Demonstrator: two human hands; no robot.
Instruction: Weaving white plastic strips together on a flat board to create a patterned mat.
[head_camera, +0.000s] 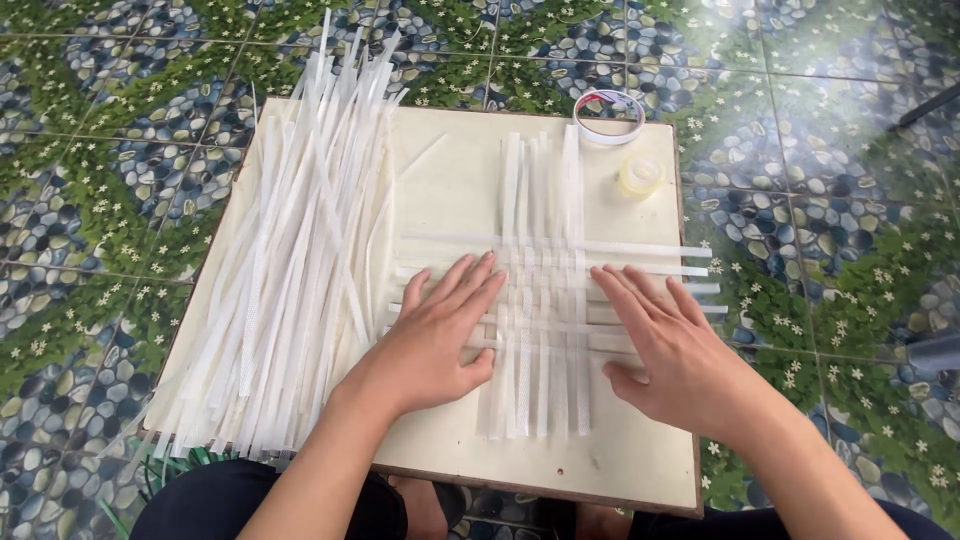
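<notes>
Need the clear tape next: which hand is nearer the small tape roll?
Right. The right hand lies flat below the small clear tape roll; the left hand is farther left.

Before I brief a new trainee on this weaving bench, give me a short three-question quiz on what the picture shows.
1. True or false: both hands lie flat, palms down, on the woven strips.
2. Which lies nearer the board's far edge: A) the tape ring or B) the small clear tape roll?
3. On which side of the board is the loose strip pile?

Key:
1. True: the left hand and right hand press flat.
2. A.
3. The person's left.
</notes>
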